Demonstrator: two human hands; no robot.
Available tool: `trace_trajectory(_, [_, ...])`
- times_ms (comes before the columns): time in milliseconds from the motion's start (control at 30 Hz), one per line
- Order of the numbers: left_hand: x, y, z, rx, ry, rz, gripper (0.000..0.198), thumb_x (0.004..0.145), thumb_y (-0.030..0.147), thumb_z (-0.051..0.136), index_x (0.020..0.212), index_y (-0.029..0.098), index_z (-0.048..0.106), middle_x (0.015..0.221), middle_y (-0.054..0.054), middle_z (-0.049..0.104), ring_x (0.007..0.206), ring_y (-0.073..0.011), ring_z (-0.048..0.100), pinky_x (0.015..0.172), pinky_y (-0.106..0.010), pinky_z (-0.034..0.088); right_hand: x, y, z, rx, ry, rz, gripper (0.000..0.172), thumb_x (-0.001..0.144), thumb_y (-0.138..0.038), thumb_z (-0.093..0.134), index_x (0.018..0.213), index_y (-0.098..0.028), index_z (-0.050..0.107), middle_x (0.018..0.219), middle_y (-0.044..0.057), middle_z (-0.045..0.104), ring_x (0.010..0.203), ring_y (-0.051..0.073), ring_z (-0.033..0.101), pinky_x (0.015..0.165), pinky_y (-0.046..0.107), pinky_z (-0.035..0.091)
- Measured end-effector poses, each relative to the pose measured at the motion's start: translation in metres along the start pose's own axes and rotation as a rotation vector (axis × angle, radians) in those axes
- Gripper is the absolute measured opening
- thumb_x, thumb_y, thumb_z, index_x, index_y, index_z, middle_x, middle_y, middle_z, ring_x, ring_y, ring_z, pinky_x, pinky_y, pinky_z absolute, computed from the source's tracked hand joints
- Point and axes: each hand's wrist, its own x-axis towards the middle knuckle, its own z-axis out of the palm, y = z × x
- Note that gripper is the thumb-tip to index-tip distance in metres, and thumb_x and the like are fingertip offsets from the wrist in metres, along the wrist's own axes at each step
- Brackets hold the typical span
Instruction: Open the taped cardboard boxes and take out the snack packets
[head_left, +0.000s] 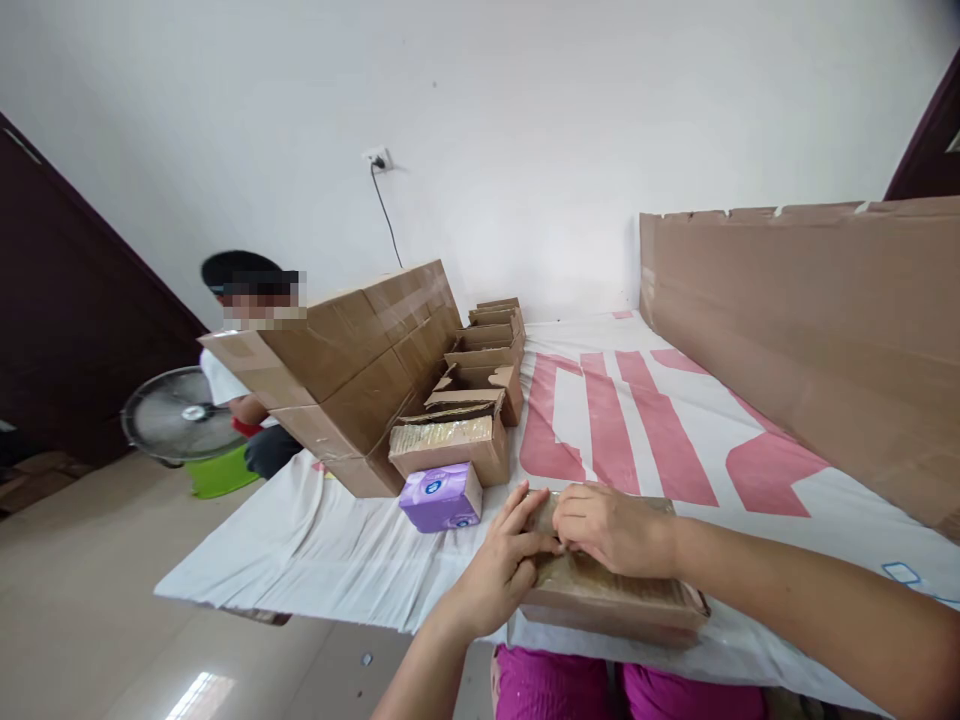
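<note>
A brown cardboard box (611, 605) lies in front of me at the table's near edge, with shiny tape over its top. My left hand (501, 565) rests on the box's left end, its fingers spread. On the middle of the top, my right hand (615, 525) has its fingertips bunched and pressed together near my left index finger. What is between those fingertips, if anything, is hidden. Just left of the box sits a purple tissue pack (441, 498). Behind it stands a carton with a yellowish label (450, 448).
A white sheet with red print (566, 420) covers the table. Stacked closed cartons (360, 370) form a wall at left, beside a row of open boxes (480, 378). A large cardboard panel (810, 340) stands at right. Beyond the stack are a person (225, 375) and a fan (180, 412).
</note>
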Motion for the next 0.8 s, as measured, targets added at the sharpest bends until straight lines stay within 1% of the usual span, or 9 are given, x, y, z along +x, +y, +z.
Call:
trace_trajectory(67, [0.0,-0.002,0.0,-0.024,0.005,-0.017,0.06,0.067,-0.005,0.041,0.108,0.027,0.072,0.158,-0.001,0.026,0.149,-0.0314,0.007,0.117,-0.056,0.019,-0.012,0.008,-0.01,-0.033,-0.055,-0.038,0.02,0.089,-0.009,0.046,0.084,-0.017,0.063,0.086,0.005,0.066,0.09,0.019,0.055,0.086,0.033,0.044])
trace_trajectory(133, [0.001,-0.003,0.0,-0.039,0.008,-0.025,0.059,0.067,-0.004,0.041,0.106,0.027,0.072,0.158,-0.001,0.027,0.148,-0.0313,0.007,0.117,-0.056,0.019,-0.03,0.015,-0.024,-0.065,-0.079,0.011,0.021,0.09,-0.009,0.045,0.081,-0.018,0.062,0.081,0.004,0.064,0.083,0.018,0.054,0.08,0.033,0.044])
trace_trajectory(233, [0.005,-0.003,0.001,-0.056,0.016,-0.02,0.058,0.064,-0.004,0.041,0.104,0.025,0.072,0.157,-0.001,0.028,0.148,-0.0313,0.008,0.117,-0.055,0.02,-0.052,0.017,-0.04,-0.065,-0.008,0.191,0.019,0.091,-0.011,0.044,0.087,-0.017,0.061,0.082,0.006,0.063,0.078,0.018,0.054,0.072,0.031,0.045])
trace_trajectory(300, [0.008,-0.003,0.001,-0.066,0.025,-0.018,0.056,0.063,-0.004,0.04,0.101,0.023,0.072,0.156,-0.003,0.03,0.148,-0.0312,0.009,0.117,-0.054,0.02,-0.055,0.014,-0.04,-0.04,0.053,0.209,0.018,0.091,-0.012,0.047,0.1,-0.016,0.061,0.094,0.008,0.065,0.086,0.019,0.056,0.078,0.032,0.046])
trace_trajectory(433, [0.011,-0.002,0.003,-0.067,0.057,-0.007,0.052,0.064,-0.004,0.039,0.098,0.02,0.07,0.154,-0.005,0.034,0.148,-0.03,0.011,0.118,-0.054,0.021,-0.031,0.007,-0.02,-0.07,0.084,-0.045,0.029,0.092,-0.009,0.044,0.115,-0.017,0.06,0.113,0.007,0.066,0.109,0.02,0.054,0.094,0.034,0.043])
trace_trajectory(500, [0.01,-0.001,0.002,-0.057,0.062,-0.008,0.051,0.064,-0.004,0.039,0.097,0.02,0.07,0.154,-0.005,0.035,0.148,-0.029,0.011,0.118,-0.053,0.021,-0.014,0.008,-0.009,-0.118,0.049,-0.169,0.027,0.093,-0.008,0.041,0.105,-0.016,0.064,0.104,0.008,0.068,0.104,0.02,0.056,0.092,0.034,0.044])
trace_trajectory(600, [0.007,0.0,0.0,-0.035,0.036,-0.026,0.05,0.065,-0.003,0.039,0.098,0.02,0.069,0.155,-0.005,0.033,0.148,-0.0282,0.012,0.118,-0.052,0.021,-0.005,0.01,-0.004,-0.155,-0.052,-0.235,0.027,0.093,-0.008,0.041,0.087,-0.014,0.066,0.086,0.008,0.067,0.084,0.018,0.057,0.08,0.032,0.047])
trace_trajectory(700, [0.005,0.001,-0.003,-0.022,0.023,-0.04,0.05,0.065,-0.003,0.04,0.099,0.02,0.069,0.156,-0.004,0.033,0.148,-0.0285,0.013,0.118,-0.052,0.023,-0.022,0.01,-0.018,-0.128,-0.093,-0.149,0.026,0.091,-0.008,0.041,0.084,-0.016,0.064,0.082,0.007,0.065,0.077,0.019,0.054,0.072,0.032,0.047])
trace_trajectory(800, [0.004,0.001,-0.005,0.001,0.029,-0.032,0.051,0.065,-0.003,0.04,0.099,0.02,0.07,0.156,-0.003,0.033,0.147,-0.0297,0.015,0.116,-0.053,0.026,-0.066,0.007,-0.046,-0.092,-0.02,0.085,0.035,0.092,-0.004,0.033,0.088,-0.019,0.064,0.081,0.008,0.065,0.08,0.02,0.056,0.073,0.033,0.046])
